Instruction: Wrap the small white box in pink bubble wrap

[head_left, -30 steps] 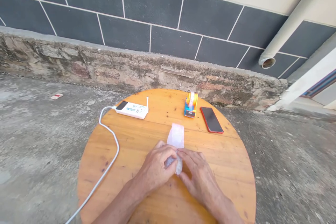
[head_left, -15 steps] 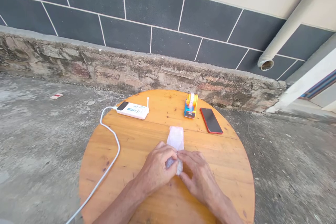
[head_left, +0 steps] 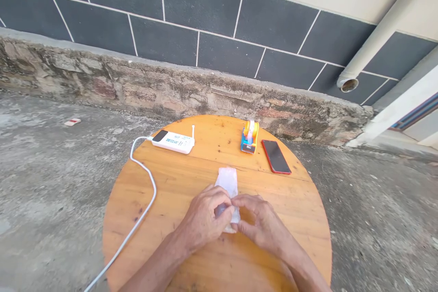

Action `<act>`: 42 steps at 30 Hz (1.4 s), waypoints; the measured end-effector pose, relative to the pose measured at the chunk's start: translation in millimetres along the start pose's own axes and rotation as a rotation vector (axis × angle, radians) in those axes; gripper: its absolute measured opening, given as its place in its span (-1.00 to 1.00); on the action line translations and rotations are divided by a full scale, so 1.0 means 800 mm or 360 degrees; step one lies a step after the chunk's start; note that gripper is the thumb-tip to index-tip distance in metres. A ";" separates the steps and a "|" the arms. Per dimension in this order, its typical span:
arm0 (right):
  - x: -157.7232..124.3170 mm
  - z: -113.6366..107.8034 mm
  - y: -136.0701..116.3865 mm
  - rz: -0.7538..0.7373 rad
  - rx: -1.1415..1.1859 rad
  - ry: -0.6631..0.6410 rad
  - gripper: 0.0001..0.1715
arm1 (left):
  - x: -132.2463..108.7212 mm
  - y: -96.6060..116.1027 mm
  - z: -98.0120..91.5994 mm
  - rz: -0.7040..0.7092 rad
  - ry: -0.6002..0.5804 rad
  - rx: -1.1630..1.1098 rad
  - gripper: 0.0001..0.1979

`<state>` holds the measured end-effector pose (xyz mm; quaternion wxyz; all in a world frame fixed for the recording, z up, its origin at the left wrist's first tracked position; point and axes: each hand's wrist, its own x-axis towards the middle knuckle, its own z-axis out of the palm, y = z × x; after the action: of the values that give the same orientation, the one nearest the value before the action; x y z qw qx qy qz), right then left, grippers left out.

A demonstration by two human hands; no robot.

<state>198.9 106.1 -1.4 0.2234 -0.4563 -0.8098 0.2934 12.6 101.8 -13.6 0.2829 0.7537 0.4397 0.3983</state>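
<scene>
Both my hands meet at the middle of a round wooden table [head_left: 171,191]. My left hand [head_left: 205,219] curls its fingers round the near end of a small clear plastic bag [head_left: 228,181], with something dark inside under the thumb. My right hand [head_left: 262,226] pinches the same end of the bag from the right. The far end of the bag lies flat on the wood, pointing away from me.
At the table's far side stand a white power bank [head_left: 173,141] with a white cable [head_left: 143,200] trailing off the left edge, an orange and blue tape dispenser [head_left: 249,137] and a red-edged phone [head_left: 275,156]. Rough concrete floor surrounds the table; a stone ledge and a drain pipe [head_left: 376,41] lie behind.
The bag's far end has drawn in towards my hands and shows shorter. My right hand's fingers have bent into a tighter pinch.
</scene>
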 end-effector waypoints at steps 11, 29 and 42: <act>0.040 -0.022 0.016 0.0159 0.0721 -0.0462 -0.63 | 0.005 0.001 -0.020 -0.0163 -0.0236 -0.0128 -0.79; 0.035 -0.007 0.028 0.0143 0.0746 -0.0231 -0.63 | 0.005 0.001 -0.027 -0.0352 -0.0300 -0.0195 -0.71; 0.012 0.010 -0.018 -0.0056 -0.0576 0.0071 -0.66 | 0.005 0.001 -0.024 -0.0378 -0.0260 -0.0245 -0.67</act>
<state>180.4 106.6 4.0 0.1606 -0.4812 -0.8521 0.1289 -2.4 106.7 -1.1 0.4197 0.7023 0.4693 0.3322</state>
